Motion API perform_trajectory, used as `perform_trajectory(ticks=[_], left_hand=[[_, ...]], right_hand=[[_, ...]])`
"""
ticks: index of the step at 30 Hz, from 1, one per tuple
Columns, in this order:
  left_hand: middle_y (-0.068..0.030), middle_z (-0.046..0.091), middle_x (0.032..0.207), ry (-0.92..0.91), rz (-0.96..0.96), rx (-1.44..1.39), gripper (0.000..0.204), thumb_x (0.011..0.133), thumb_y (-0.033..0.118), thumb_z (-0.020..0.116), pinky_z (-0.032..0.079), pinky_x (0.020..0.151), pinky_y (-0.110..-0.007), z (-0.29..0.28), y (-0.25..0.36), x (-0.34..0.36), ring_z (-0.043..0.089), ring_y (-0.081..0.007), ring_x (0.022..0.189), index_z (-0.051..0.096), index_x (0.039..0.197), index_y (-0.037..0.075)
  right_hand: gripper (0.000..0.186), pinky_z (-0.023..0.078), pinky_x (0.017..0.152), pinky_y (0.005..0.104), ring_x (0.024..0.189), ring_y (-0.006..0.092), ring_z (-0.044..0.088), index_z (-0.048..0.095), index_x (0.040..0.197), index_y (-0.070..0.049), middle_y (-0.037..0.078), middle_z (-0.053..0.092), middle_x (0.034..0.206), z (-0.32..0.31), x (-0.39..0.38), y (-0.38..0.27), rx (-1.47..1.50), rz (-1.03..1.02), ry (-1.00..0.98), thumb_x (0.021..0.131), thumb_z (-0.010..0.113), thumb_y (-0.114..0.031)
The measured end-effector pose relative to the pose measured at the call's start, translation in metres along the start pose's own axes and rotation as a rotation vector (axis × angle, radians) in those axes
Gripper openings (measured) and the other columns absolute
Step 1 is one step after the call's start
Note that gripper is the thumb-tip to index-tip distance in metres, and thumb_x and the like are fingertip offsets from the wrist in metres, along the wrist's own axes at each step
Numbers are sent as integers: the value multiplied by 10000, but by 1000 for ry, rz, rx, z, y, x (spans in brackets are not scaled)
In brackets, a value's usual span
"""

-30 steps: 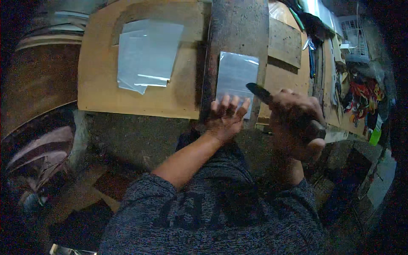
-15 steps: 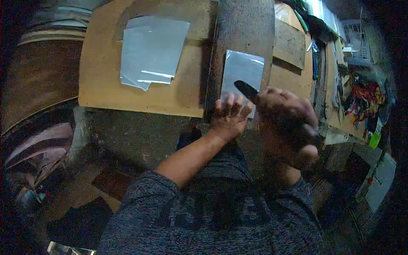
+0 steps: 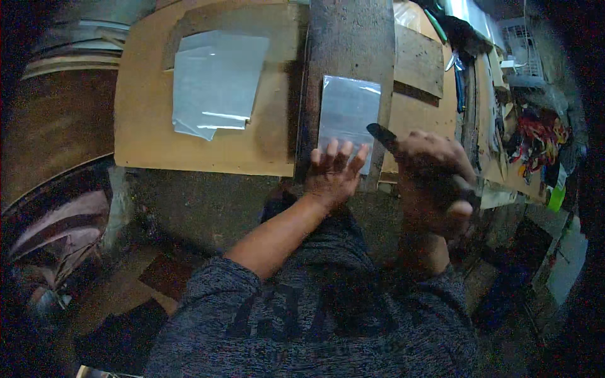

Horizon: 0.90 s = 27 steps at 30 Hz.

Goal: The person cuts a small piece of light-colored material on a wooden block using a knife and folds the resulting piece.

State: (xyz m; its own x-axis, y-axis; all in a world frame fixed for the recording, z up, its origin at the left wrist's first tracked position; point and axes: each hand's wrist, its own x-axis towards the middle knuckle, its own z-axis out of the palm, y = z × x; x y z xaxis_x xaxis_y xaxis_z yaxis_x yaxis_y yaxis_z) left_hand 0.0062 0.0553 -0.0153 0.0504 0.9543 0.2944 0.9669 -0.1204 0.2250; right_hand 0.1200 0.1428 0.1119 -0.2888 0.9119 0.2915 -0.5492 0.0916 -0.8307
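A silvery-grey rectangular plastic sheet or packet lies on a dark wooden board. My left hand presses on its near end, fingers spread. To the right, my right hand is closed around a knife with a dark blade; the handle is mostly hidden in the fist. The blade points up and left, its tip over the right edge of the sheet. Whether the blade touches it, I cannot tell. Further left, a loose pile of similar pale plastic sheets rests on brown cardboard.
A flat wooden piece lies on the right side of the table. Past it are a tangle of red and multicoloured strands, a bright green strip and a white wire rack. The table's near edge runs just before my body.
The knife in my right hand has moved right, from over the sheet's middle to its right edge. My left hand stays on the near end. The whole view has shifted slightly.
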Motion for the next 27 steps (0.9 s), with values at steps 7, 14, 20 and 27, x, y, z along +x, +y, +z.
perform_trajectory(ticks=[7,14,20,27], left_hand=[[-57,446,1137,-17,-5,4,549,716,269,621,314,843,-452,-3,1,1,385,-270,1106,465,1238,206],[-51,447,1161,-15,-16,-22,570,728,276,627,308,849,-450,0,1,-3,386,-258,1129,460,1270,214],[-89,344,1392,-146,-8,-21,668,787,383,610,173,1021,-510,-26,5,-38,252,-274,1331,365,1386,220],[-127,230,1483,-317,-51,-144,764,801,454,578,40,1083,-574,-24,8,-48,140,-315,1391,253,1435,178]], right_hand=[[650,369,720,406,749,254,463,490,891,11,132,505,841,-1,-5,-17,-94,85,96,718,628,-599],[649,360,693,390,736,244,427,477,882,26,115,465,798,-1,-8,-4,-165,40,155,735,614,-591],[672,345,655,367,706,225,403,485,919,28,83,440,755,0,-2,-5,-78,28,69,736,605,-607],[627,341,685,373,695,216,397,462,843,-28,70,445,755,25,-9,-12,-32,-51,74,733,598,-630]])
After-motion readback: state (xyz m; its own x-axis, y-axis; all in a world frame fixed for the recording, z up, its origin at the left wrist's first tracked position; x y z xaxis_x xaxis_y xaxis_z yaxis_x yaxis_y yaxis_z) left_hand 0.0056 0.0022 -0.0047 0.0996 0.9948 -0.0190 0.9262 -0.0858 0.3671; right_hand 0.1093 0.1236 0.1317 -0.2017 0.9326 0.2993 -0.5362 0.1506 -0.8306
